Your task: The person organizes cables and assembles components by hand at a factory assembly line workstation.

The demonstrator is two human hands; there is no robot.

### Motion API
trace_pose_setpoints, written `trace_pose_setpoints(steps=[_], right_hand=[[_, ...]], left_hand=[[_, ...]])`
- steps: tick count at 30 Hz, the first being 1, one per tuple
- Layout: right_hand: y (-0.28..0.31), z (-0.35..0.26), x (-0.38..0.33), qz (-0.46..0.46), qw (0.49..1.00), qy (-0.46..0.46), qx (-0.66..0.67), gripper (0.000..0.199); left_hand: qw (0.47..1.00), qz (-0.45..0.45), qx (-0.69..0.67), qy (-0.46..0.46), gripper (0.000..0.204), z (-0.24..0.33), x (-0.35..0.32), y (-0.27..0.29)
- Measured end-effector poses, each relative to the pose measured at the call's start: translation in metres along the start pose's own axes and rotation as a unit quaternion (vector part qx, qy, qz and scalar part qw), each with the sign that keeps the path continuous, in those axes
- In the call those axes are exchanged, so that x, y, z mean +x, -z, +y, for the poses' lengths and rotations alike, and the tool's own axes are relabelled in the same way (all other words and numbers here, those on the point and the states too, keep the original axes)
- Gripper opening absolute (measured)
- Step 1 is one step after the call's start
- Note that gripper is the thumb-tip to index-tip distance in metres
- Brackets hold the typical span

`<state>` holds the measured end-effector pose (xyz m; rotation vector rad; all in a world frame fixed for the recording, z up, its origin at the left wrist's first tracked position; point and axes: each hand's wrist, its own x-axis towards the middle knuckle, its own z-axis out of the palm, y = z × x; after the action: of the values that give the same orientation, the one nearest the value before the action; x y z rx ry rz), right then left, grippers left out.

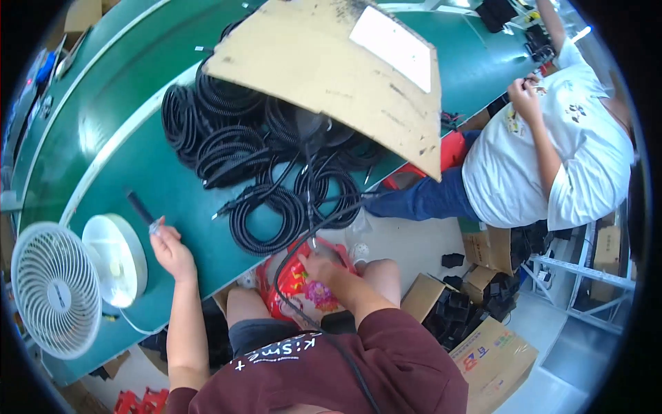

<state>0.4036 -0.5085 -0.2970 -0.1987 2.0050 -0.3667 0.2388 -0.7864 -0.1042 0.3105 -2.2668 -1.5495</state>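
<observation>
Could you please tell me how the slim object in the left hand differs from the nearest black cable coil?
The slim object is straight, while the cable coil is looped. The object is smaller than the coil. The left hand holds the object; the coil lies on the green table. Both are dark.

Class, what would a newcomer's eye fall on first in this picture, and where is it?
Probably the big cardboard sheet at top centre, partly hiding ribbed black coils on the green table. Next, the white fan at far left and, near it, the left hand holding a dark stick-like thing.
</observation>
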Motion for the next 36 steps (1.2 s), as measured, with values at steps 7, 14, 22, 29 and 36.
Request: trace_pose_setpoints(steps=[7, 14, 22, 29, 36], right_hand=[[-0.021, 0.01, -0.028, -0.097, 0.982, -0.104, 0.124, 0.062], [0.008, 0.064, 0.02, -0.032, 0.993, -0.023, -0.11, 0.041], [0.073, 0.047, 0.07, 0.023, 1.0, -0.004, -0.019, 0.041], [0.119, 0.022, 0.01, 0.015, 0.999, 0.03, -0.007, 0.041], [0.184, -0.002, -0.043, 0.049, 0.995, 0.084, -0.038, 0.041]], left_hand=[[0.999, -0.004, 0.052, -0.01, 0.027, -0.011, 0.011, 0.004], [0.986, -0.031, 0.163, 0.004, 0.023, -0.015, 0.014, -0.002], [0.993, -0.034, 0.112, 0.006, 0.024, -0.005, 0.0, 0.004], [0.996, -0.025, 0.085, -0.011, 0.026, -0.007, 0.011, 0.0], [0.997, -0.008, 0.066, -0.035, 0.026, -0.003, 0.011, -0.002]])
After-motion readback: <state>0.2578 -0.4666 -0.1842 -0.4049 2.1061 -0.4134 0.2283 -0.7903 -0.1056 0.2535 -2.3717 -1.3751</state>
